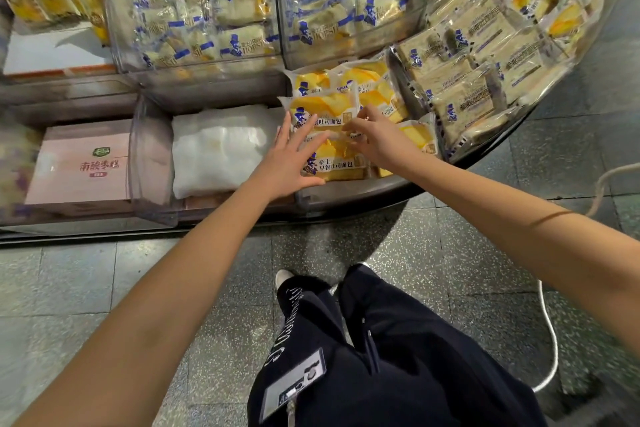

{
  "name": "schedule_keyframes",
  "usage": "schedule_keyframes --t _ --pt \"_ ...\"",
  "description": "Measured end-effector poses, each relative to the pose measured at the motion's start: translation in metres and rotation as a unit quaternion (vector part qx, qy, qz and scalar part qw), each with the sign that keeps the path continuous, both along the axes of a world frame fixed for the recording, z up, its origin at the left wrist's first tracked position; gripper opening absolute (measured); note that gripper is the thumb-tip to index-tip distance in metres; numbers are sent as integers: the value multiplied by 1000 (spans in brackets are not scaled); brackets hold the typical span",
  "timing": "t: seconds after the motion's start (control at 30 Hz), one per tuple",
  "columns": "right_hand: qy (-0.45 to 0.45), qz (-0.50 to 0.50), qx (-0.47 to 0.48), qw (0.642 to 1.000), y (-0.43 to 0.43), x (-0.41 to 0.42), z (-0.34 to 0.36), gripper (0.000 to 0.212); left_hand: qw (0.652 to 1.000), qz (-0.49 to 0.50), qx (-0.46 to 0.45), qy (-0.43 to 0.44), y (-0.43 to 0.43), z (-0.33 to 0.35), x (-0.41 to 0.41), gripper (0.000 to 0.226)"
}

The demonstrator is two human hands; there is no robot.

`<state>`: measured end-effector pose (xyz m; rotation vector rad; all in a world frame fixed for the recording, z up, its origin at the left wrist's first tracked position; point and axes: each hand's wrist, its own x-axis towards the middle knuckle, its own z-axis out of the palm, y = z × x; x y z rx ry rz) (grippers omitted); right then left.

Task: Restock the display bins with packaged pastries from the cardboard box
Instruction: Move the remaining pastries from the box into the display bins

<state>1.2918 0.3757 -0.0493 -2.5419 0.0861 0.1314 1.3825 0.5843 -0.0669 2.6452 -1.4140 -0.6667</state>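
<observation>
The step in hand was the arranging of pastries in the low bin (346,189), not the fetching of new ones. Inside this bin lay the yellow packets (374,87), overlapping in rows from its back wall to its front rim. The left hand (291,163) was at the left side of the bin, its fingers straight and spread, lying flat on the packets there. The right hand (377,140) was over the middle of the bin, with thumb and first fingers bent together. They seemed to pinch the lower edge of the middle packet (323,109), though the contact was too small to see well.

Left of the bin lay a white bag (221,149), and further left a pink box (83,163). Behind the bin stood the upper bins (207,10) with blue-and-white packets, and to its right was a bin of pale packets (467,80). The cardboard box of the task was not in view.

By my judgement the next move called for a light touch. The pinched packet should be set straight into its row while the flat hand kept the neighbours from sliding, because such film wrappers slip easily. After that both hands could let go and return to the box for more.
</observation>
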Motion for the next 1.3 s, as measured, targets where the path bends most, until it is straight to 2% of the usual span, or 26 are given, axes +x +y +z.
schedule_keyframes --t 0.17,0.4,0.67,0.87,1.0,1.3 --pt "-3 -7 -12 1000 0 0 -3 36 998 -18 28 -49 6 -7 -4 94" --pt "16 -12 -6 1000 -12 -12 5 45 998 -13 44 -47 -9 -1 -7 96" --pt "34 -49 -13 998 -15 -21 22 51 995 -3 -52 -88 -3 29 -3 74" --pt "17 -131 -10 991 -23 -42 54 48 984 -73 -115 -116 -36 60 9 63" --pt "10 -251 -16 968 -34 -77 76 46 975 -147 -130 -109 -79 83 0 62" --pt "19 -485 -41 874 -36 -214 102 56 924 -342 -150 -86 -180 122 -89 65"
